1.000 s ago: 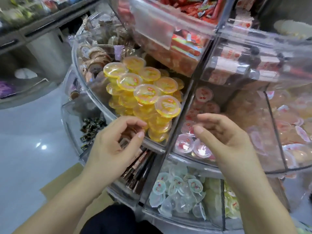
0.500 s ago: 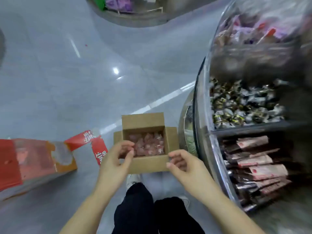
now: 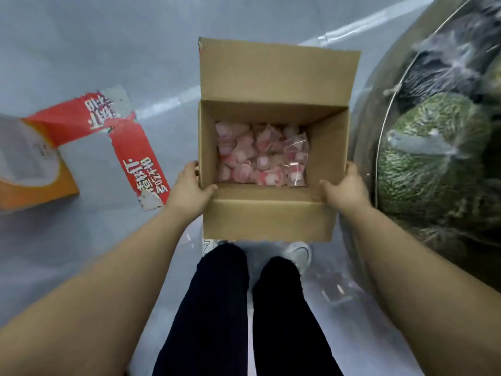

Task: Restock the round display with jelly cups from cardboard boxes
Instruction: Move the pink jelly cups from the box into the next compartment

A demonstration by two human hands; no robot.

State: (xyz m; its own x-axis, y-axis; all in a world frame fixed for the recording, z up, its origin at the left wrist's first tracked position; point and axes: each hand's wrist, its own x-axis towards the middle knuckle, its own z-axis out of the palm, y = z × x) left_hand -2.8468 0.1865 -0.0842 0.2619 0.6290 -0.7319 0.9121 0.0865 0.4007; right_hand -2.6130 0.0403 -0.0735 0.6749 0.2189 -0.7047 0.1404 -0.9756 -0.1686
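The jelly cups (image 3: 261,156) lie in a loose heap at the bottom of an open cardboard box (image 3: 268,218), pink and white, some of them gathered in a clear bag at the right of the heap. The box is filled only low down, so its brown inner walls stand bare above the cups. Its far flap stands up and its near flap folds down toward the person.

The box is held between two hands, above the floor and in front of the person's legs. The left hand (image 3: 189,189) grips the left wall near the front corner, thumb hooked over the rim to the inside and fingers wrapped round the outside. The right hand (image 3: 345,189) grips the right wall in the same way, thumb over the rim (the fingers are hidden behind the cardboard). Both bare forearms reach forward from the lower corners of the view.

Below the box are the person's black trousers (image 3: 244,308) and white shoes (image 3: 299,253) on a pale grey floor (image 3: 81,50).

To the right, just beside the box, curves the clear wall of the round display (image 3: 379,118), with green wrapped goods blurred behind it. To the left, well apart from the box, a torn red and orange carton (image 3: 81,147) with white lettering lies flat on the floor.
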